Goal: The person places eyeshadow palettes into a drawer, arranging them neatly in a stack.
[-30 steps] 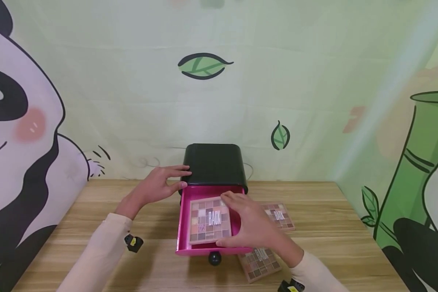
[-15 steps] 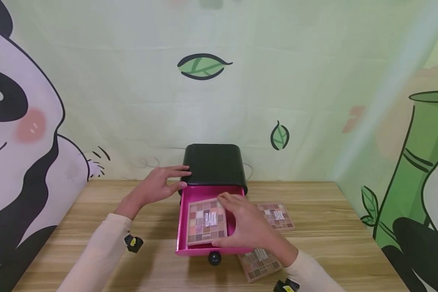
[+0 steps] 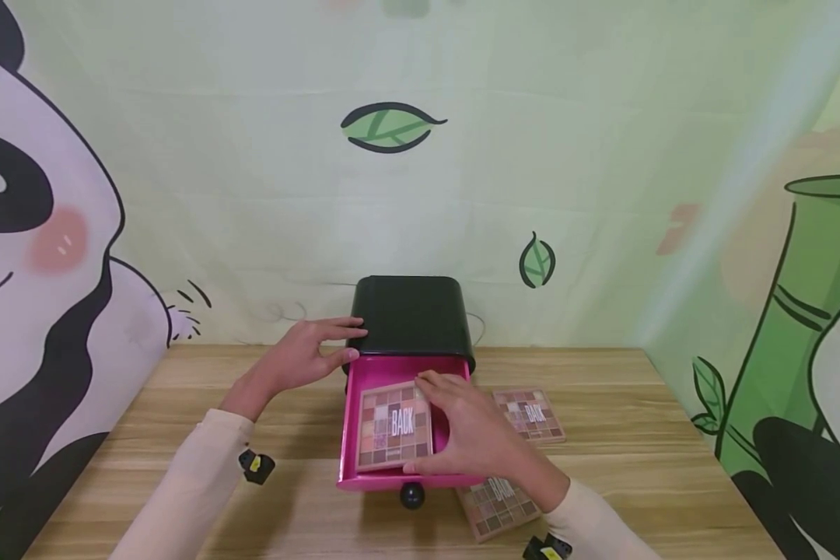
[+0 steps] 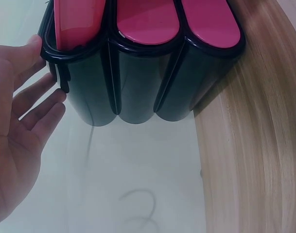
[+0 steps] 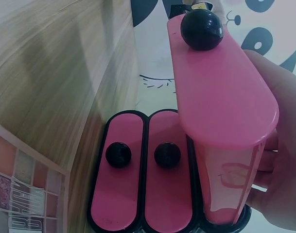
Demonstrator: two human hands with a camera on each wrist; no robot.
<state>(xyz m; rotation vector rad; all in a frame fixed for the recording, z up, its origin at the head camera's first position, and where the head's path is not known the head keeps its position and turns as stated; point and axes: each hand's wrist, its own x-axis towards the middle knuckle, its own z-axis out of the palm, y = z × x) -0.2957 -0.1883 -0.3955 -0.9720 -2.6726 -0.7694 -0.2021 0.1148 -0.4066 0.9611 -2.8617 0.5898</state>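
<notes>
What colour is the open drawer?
Bright pink, with a round black knob. The drawer shows best in the head view.

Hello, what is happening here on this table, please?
A person is putting an eyeshadow palette into the open pink drawer of a small black cabinet. The right hand holds the palette over the drawer, while the left hand rests against the cabinet's side. Two more palettes lie on the wooden table beside the drawer.

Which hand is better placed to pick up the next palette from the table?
Probably the right hand: both loose palettes lie on its side, while the left hand rests against the black cabinet.
</notes>
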